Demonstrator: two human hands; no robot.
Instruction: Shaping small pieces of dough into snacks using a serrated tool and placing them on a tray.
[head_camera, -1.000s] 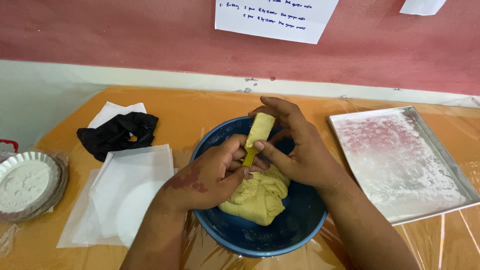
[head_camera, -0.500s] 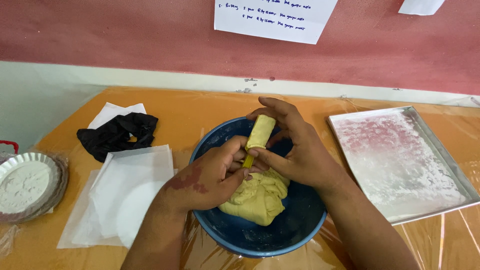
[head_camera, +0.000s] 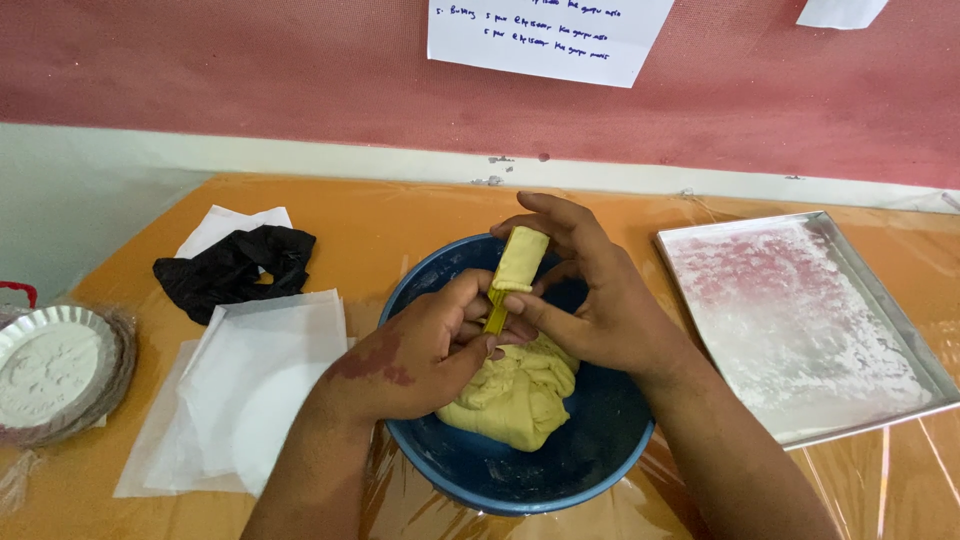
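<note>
A blue bowl sits on the orange table in front of me with a lump of yellow dough in it. Over the bowl, my left hand and my right hand together hold a small rolled strip of yellow dough. My right fingers and thumb pinch the strip from the right. My left fingers close on its lower, thinner end from the left. The strip points up and slightly away from me.
A floured metal tray lies to the right of the bowl. White paper sheets lie left of it, with a black cloth behind them. A foil dish of white flour is at the far left. A paper note hangs on the red wall.
Both hands stay over the bowl on the dough strip. The fingers have shifted slightly along it; nothing else moved.
</note>
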